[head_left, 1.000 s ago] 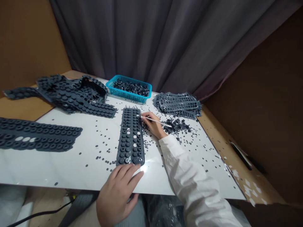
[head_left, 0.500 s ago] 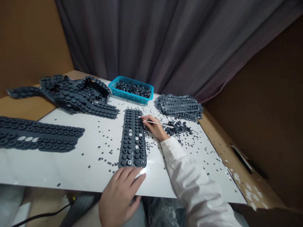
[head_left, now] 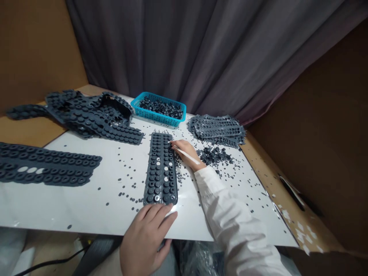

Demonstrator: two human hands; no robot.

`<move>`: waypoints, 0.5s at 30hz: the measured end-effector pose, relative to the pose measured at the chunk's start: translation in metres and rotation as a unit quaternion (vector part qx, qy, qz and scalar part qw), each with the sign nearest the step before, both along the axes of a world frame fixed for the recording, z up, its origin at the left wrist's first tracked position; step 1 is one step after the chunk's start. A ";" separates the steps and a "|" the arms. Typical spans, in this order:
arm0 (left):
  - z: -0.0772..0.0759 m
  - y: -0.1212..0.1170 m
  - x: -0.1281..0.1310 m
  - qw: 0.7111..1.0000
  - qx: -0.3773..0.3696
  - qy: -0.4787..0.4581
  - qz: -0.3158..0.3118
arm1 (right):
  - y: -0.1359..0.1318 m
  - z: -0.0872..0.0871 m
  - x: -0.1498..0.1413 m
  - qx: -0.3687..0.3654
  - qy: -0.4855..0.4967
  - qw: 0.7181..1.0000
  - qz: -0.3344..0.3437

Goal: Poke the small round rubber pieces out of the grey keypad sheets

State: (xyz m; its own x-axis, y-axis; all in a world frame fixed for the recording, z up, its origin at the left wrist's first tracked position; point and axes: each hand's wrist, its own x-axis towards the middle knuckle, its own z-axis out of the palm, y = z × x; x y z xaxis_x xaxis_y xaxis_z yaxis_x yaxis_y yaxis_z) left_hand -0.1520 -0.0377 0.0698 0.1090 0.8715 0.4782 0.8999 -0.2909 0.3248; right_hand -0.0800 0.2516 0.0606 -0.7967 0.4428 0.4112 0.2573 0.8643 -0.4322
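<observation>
At frame ctr, white stick (head_left: pixel 188 156) pinched in R hand (head_left: pixel 191 150), now swung steeper; same edge of studded strip (head_left: pixel 161 168) prob. still being worked. Lower ctr, L hand (head_left: pixel 146 232) laid loose, nothing clasped.

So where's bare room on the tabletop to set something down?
Mostly bare: the white tabletop between the flat leftmost strip and front edge, plus a small patch between left hand and white sleeve. Crowded: right of the right hand, with dark scraps and stacked sheets.
</observation>
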 end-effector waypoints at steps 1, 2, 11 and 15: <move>-0.001 0.000 0.000 1.000 0.000 -0.005 0.002 | 0.001 0.001 -0.001 0.008 -0.002 1.000 -0.005; -0.002 0.000 0.001 1.000 -0.001 -0.008 0.003 | 0.003 0.002 -0.003 0.013 0.000 1.000 -0.012; 0.001 0.000 0.000 1.000 0.005 0.005 0.000 | 0.011 0.005 0.005 0.020 0.039 0.995 -0.092; 0.001 0.002 0.000 1.000 0.012 0.008 0.002 | 0.007 0.006 0.006 -0.024 0.103 0.990 -0.092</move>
State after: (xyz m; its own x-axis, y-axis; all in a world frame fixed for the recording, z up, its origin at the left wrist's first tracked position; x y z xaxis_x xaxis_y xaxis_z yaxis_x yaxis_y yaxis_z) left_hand -0.1516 -0.0360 0.0706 0.1129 0.8598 0.4979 0.9066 -0.2943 0.3025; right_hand -0.0740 0.2586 0.0670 -0.6015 0.5962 0.5318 0.3107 0.7878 -0.5318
